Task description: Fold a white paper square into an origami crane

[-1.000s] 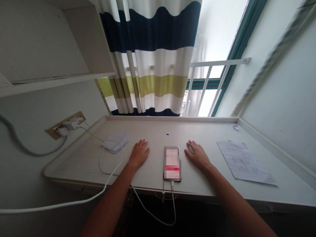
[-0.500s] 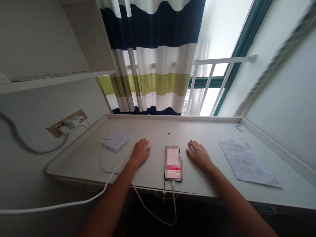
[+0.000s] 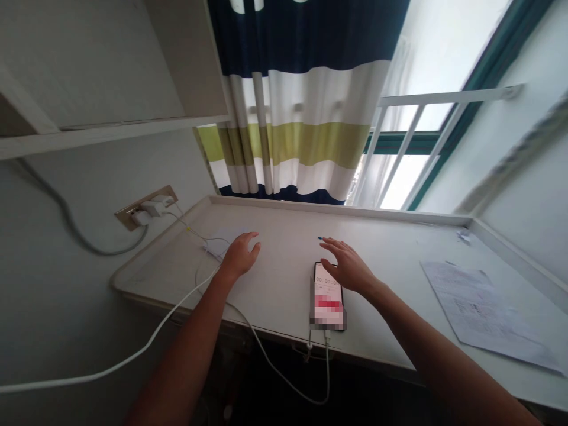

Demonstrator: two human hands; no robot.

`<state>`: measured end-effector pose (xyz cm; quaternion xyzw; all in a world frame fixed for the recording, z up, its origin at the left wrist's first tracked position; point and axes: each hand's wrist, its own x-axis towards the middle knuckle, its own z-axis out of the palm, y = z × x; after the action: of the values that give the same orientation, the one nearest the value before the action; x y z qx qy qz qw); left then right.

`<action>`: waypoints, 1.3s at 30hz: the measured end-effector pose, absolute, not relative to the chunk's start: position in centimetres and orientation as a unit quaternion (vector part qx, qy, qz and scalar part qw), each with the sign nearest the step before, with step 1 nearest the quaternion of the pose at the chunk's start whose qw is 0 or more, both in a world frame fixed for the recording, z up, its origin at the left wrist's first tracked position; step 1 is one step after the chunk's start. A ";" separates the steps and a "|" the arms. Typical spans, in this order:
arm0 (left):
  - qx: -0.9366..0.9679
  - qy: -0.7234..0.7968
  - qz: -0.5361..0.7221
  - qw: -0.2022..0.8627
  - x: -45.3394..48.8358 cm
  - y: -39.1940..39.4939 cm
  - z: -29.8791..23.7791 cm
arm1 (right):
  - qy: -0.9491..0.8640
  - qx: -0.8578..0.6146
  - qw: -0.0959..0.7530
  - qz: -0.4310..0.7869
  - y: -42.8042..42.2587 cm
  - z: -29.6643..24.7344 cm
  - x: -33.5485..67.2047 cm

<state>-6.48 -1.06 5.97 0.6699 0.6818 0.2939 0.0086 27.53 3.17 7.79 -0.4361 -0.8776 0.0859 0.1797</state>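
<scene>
While both arms reach out over the surface (image 3: 284,278), I've got the right hand (image 3: 348,267) hovering above the top end of the phone (image 3: 328,296), fingers (image 3: 329,243) spread wide and holding nothing. Whether the palm touches the screen, I can't tell. The phone lies flat near the front edge, screen up and lit, a white cable (image 3: 327,367) plugged into its near end and looping down below the edge.

Over to the left hand (image 3: 241,255): it's palm down, fingers loosely open, empty, resting at or just above a pale stack of paper (image 3: 217,245) that it mostly covers. A second white cord (image 3: 186,228) runs past that wrist, back to a charger in the wall socket (image 3: 146,207).

Far right, a printed sheet (image 3: 483,313) lies flat, well apart from both hands. A tiny blue bit (image 3: 320,238) sits just beyond the right fingertips. Behind it all, striped curtain (image 3: 302,118) and white window rail (image 3: 444,97).
</scene>
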 end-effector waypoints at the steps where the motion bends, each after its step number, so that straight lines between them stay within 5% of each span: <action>1: 0.661 0.692 0.289 -0.008 -7.4 -1.4 6.4 | -0.894 -0.404 0.173 0.092 3.6 8.4 25.6; 15: 0.617 0.765 0.165 -0.077 -17.9 -8.2 6.1 | -0.988 -0.111 0.094 0.060 7.1 6.5 -0.2; 23: 0.685 0.719 0.116 -0.019 -17.7 -7.9 4.5 | -0.995 -0.057 0.085 -0.017 7.4 5.7 -0.6; 39: 0.701 0.699 0.101 -0.096 -17.6 -7.9 4.7 | -0.990 -0.070 0.100 -0.075 5.2 6.5 -0.3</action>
<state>-17.63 -7.85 4.67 0.7011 0.6993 0.1012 -0.0963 -0.35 5.24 6.50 -0.0700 -0.9897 -0.0747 0.0997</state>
